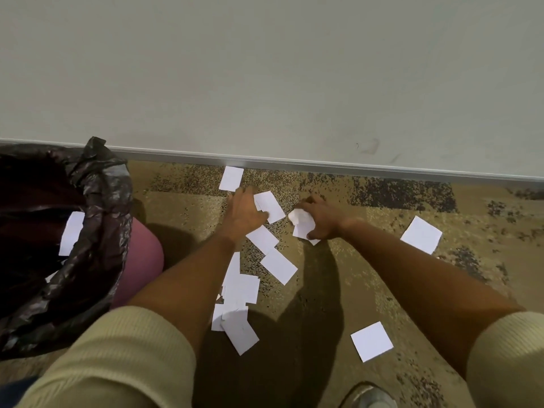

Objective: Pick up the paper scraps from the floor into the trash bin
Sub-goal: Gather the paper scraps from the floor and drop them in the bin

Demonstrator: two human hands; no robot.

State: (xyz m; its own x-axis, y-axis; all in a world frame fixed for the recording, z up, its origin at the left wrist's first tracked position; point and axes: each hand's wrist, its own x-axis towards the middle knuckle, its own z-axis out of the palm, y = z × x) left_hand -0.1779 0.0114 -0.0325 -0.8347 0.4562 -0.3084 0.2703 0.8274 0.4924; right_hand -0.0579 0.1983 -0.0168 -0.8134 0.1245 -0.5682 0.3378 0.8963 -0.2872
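Observation:
Several white paper scraps lie on the patterned carpet. My left hand (243, 212) reaches low over them, thumb and fingers pinching the edge of one scrap (269, 206). My right hand (319, 220) is closed around a crumpled bunch of scraps (301, 225). Another scrap (231, 178) lies by the wall just beyond my left hand. More scraps sit at the right (421, 234), near right (371, 341), and in a pile between my arms (240, 293). The trash bin (138, 260), pink with a black liner (100, 184), stands at the left with a scrap (71, 232) inside.
A pale wall with a metal baseboard strip (323, 164) runs across just beyond the scraps. My shoe (368, 397) shows at the bottom edge. Carpet (382, 260) stretches to the right.

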